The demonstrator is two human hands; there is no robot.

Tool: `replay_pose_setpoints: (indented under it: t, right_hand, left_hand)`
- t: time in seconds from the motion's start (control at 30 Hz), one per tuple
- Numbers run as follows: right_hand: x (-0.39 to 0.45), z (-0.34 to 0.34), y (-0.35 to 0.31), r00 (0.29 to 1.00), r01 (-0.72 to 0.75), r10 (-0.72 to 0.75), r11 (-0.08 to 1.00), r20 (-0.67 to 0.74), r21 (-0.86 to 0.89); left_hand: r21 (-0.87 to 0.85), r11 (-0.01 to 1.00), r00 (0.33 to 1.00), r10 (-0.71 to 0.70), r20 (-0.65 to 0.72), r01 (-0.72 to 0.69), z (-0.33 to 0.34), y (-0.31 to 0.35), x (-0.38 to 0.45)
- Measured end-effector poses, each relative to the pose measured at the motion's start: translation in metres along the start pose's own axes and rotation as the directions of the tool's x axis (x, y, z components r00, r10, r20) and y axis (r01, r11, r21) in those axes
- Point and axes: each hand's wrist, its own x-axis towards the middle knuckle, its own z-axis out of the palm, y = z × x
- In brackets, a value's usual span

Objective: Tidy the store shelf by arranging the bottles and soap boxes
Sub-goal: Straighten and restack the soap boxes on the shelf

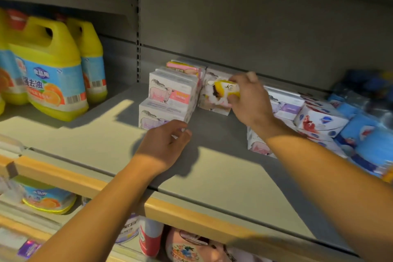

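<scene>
My right hand (248,100) pinches a yellow soap box (226,90) at the rear stack (214,102); left hand (168,144), fingers loosely curled, touches the front stack (168,100). Risk: nudging either stack could topple it across the shelf (212,176).

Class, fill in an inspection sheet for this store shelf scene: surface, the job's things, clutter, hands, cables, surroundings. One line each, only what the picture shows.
Surface: grey shelf with a tan front strip, partly sunlit.
Job's things: yellow bottles upright at the left; white soap boxes stacked mid-shelf; a yellow soap box held above them.
Clutter: red-and-white boxes and blue packs lying tilted at the right.
Hands: left hand touches the lower front white box, whether it grips is unclear; right hand pinches the yellow soap box.
Cables: nothing seen.
Surroundings: grey back panel; more goods on the lower shelf.
</scene>
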Motion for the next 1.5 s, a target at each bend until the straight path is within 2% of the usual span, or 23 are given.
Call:
replay_pose_setpoints:
  t: [0.07, 0.2, 0.27, 0.33, 0.4, 0.5, 0.6, 0.7, 0.77, 0.93, 1.03, 1.13, 1.2, 1.3, 1.5]
  right_hand:
    - [-0.031, -0.018, -0.005, 1.000, 0.008, -0.009, 0.999, 0.017, 0.051]
    - [-0.093, -0.047, -0.008, 0.987, -0.114, 0.081, 0.961, 0.137, 0.250]
    - [-0.120, -0.056, -0.006, 0.972, -0.201, 0.137, 0.910, 0.193, 0.362]
    - [-0.142, -0.062, 0.000, 0.943, -0.303, 0.178, 0.811, 0.283, 0.500]
    - [-0.160, -0.065, 0.007, 0.919, -0.365, 0.170, 0.709, 0.357, 0.604]
    - [-0.183, -0.066, 0.018, 0.895, -0.444, 0.221, 0.529, 0.388, 0.723]
    - [-0.196, -0.066, 0.023, 0.895, -0.446, 0.211, 0.431, 0.393, 0.784]
    - [-0.197, -0.060, 0.021, 0.900, -0.433, 0.171, 0.474, 0.402, 0.767]
    - [-0.196, -0.056, 0.022, 0.896, -0.441, 0.195, 0.499, 0.400, 0.746]
    - [-0.195, -0.053, 0.028, 0.871, -0.486, 0.327, 0.460, 0.368, 0.743]
    - [-0.193, -0.050, 0.025, 0.856, -0.502, 0.354, 0.387, 0.377, 0.774]
    - [-0.193, -0.051, 0.027, 0.859, -0.500, 0.353, 0.428, 0.370, 0.753]
    - [-0.194, -0.053, 0.030, 0.871, -0.487, 0.325, 0.463, 0.369, 0.741]
    - [-0.196, -0.056, 0.029, 0.890, -0.453, 0.280, 0.458, 0.359, 0.765]
    - [-0.195, -0.054, 0.024, 0.927, -0.368, 0.284, 0.548, 0.246, 0.751]
  left_hand:
    - [-0.004, 1.000, 1.000, 0.017, 0.005, -0.017, -0.001, 0.004, -0.002]
    - [-0.055, 0.998, 0.999, 0.023, -0.028, -0.025, -0.003, 0.018, -0.008]
    - [-0.127, 0.991, 0.998, 0.054, 0.019, -0.051, 0.002, 0.030, -0.015]
    - [-0.313, 0.949, 0.981, 0.085, 0.173, -0.027, 0.012, 0.044, -0.026]
    - [-0.381, 0.924, 0.952, 0.148, 0.268, -0.037, 0.026, 0.054, -0.035]
    - [-0.401, 0.916, 0.948, 0.143, 0.285, -0.018, 0.045, 0.065, -0.040]
    - [-0.418, 0.902, 0.963, 0.013, 0.270, 0.105, 0.058, 0.069, -0.039]
    - [-0.508, 0.813, 0.937, -0.125, 0.326, 0.285, 0.059, 0.066, -0.033]
    - [-0.568, 0.743, 0.916, -0.153, 0.370, 0.353, 0.055, 0.065, -0.031]
    - [-0.580, 0.720, 0.892, -0.122, 0.436, 0.382, 0.054, 0.068, -0.033]
    - [-0.547, 0.744, 0.887, -0.131, 0.443, 0.383, 0.056, 0.067, -0.031]
    - [-0.557, 0.736, 0.891, -0.138, 0.432, 0.384, 0.057, 0.067, -0.031]
    - [-0.579, 0.723, 0.895, -0.124, 0.428, 0.377, 0.057, 0.066, -0.031]
    - [-0.589, 0.732, 0.906, -0.090, 0.414, 0.342, 0.055, 0.063, -0.034]
    - [-0.563, 0.821, 0.955, 0.085, 0.282, 0.093, 0.055, 0.061, -0.044]
